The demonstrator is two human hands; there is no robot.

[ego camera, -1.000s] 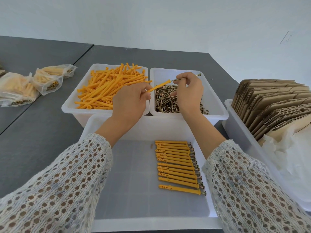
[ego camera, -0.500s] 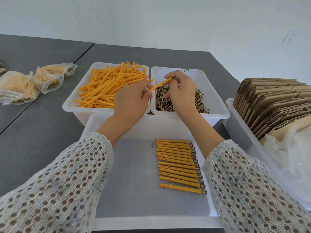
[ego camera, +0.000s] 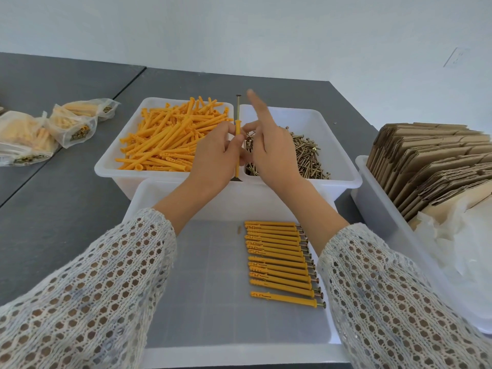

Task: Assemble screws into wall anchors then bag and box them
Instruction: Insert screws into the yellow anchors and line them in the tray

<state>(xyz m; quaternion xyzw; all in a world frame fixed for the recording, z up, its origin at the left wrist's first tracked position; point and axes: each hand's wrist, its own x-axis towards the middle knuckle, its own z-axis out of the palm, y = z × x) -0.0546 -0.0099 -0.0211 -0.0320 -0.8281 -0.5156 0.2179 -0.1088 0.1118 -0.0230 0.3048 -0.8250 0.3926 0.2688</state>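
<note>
I held one orange anchor upright over the seam between the anchor bin and the screw bin, pinched in my left hand, with a screw standing only partly seated in its top. My right hand looked open, forefinger raised, though blur hid whether it touched the anchor. A skewed push could have tipped the screw out into either bin; open room lay in the near tray, left of the finished row.
</note>
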